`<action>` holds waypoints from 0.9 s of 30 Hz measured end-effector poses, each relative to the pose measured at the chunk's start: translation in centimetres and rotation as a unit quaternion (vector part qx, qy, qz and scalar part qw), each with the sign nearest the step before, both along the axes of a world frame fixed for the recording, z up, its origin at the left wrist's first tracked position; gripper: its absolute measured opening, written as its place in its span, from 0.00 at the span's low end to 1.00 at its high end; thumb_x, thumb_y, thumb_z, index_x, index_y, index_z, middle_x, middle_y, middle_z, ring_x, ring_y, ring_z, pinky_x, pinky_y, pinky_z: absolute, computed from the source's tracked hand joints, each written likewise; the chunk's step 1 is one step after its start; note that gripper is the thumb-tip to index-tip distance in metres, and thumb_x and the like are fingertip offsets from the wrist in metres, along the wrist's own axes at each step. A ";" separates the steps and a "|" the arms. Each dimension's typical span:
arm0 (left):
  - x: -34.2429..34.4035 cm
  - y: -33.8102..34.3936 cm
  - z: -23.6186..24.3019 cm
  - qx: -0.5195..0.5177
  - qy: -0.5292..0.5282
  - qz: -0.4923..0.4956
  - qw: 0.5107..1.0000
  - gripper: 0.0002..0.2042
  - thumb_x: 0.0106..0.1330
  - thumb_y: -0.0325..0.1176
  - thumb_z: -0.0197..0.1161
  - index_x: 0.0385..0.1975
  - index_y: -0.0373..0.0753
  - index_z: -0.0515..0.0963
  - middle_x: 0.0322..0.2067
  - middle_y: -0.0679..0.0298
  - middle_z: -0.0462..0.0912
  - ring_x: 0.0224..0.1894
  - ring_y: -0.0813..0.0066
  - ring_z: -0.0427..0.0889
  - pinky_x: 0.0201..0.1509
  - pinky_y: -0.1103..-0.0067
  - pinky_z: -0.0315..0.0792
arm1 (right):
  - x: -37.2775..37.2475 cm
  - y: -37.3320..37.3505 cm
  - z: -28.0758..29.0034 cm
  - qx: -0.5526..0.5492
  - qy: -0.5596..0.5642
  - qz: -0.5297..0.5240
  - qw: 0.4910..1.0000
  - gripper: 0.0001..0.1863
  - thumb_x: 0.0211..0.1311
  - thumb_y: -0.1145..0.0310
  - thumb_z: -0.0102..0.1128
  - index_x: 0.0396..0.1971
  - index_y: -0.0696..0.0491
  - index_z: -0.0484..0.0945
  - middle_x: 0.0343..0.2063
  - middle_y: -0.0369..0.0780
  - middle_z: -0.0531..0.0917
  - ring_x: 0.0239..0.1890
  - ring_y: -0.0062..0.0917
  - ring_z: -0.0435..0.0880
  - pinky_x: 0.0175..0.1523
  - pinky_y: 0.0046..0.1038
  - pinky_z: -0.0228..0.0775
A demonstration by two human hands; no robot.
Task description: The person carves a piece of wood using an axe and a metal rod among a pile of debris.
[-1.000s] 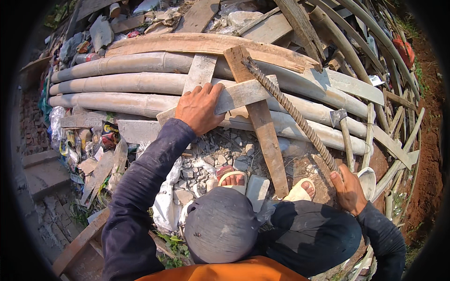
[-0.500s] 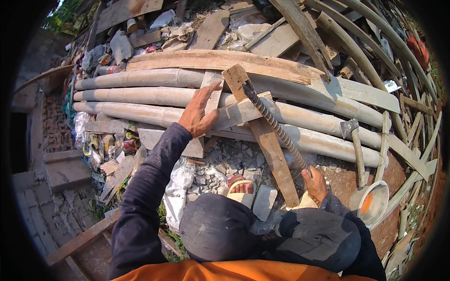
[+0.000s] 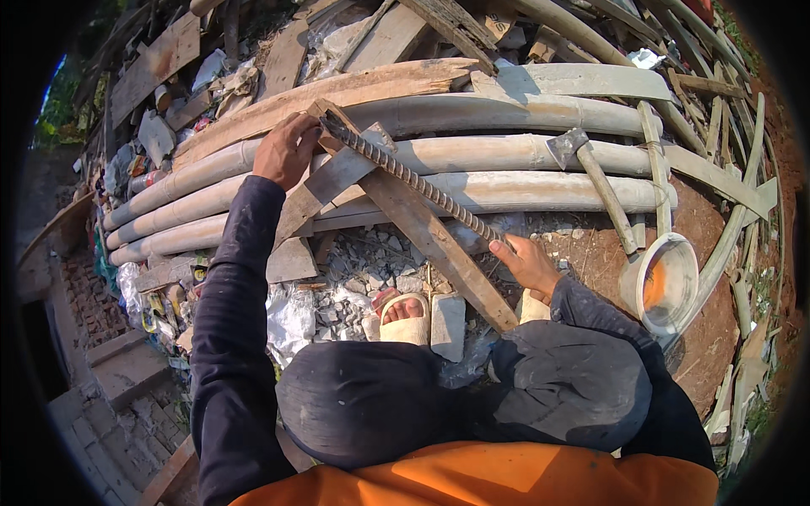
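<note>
A ribbed steel bar [image 3: 422, 187] lies slantwise along a long wooden plank [image 3: 439, 244]. My right hand [image 3: 531, 268] holds the bar's near end. At the far end, my left hand [image 3: 287, 152] has its fingers bent and drawn together beside the plank's tip and the bar's dark end. What those fingers pinch, if anything, is hidden. A shorter board [image 3: 342, 177] crosses the plank beneath the bar. Both boards rest over thick bamboo poles [image 3: 472, 192], the plank sloping down toward my feet.
A hatchet [image 3: 595, 181] leans on the poles at the right, above a whitish bucket [image 3: 671, 282] with orange inside. Broken stone [image 3: 371, 266] lies before my sandalled feet. Scrap boards [image 3: 405, 38] and litter are heaped behind; more sticks [image 3: 747, 244] lie at the right.
My left hand has gone from spread fingers over the crossing board to bent fingers at the plank's far tip. My right hand still holds the bar. The whole view has shifted.
</note>
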State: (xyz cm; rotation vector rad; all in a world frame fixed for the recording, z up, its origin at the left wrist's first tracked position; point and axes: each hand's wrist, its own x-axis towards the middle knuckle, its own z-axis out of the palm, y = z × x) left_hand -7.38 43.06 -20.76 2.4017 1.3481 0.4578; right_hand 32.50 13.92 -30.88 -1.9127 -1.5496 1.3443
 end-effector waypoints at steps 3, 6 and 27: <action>-2.2 1.4 3.2 0.198 0.029 0.062 0.978 0.10 0.81 0.36 0.61 0.49 0.38 0.85 0.42 0.54 0.89 0.46 0.53 0.89 0.50 0.64 0.80 | -0.4 -0.2 0.2 0.007 0.014 0.004 1.000 0.48 0.72 0.21 0.48 0.27 0.60 0.75 0.19 0.49 0.74 0.24 0.39 0.74 0.36 0.47 0.68; 4.2 -0.3 6.9 0.185 -0.040 -0.020 0.982 0.10 0.81 0.34 0.61 0.51 0.37 0.85 0.43 0.54 0.89 0.44 0.54 0.89 0.49 0.65 0.81 | -0.3 -0.9 -0.6 0.043 0.009 -0.010 0.999 0.50 0.72 0.21 0.46 0.36 0.62 0.84 0.25 0.56 0.83 0.32 0.50 0.87 0.42 0.51 0.75; 18.4 -12.3 3.3 0.031 -0.063 -0.288 0.955 0.20 0.67 0.29 0.69 0.59 0.41 0.77 0.51 0.56 0.81 0.53 0.53 0.81 0.58 0.62 0.77 | 0.1 -1.1 -0.1 0.005 -0.031 0.035 0.999 0.48 0.74 0.24 0.48 0.62 0.60 0.79 0.38 0.65 0.87 0.48 0.62 0.89 0.50 0.55 0.79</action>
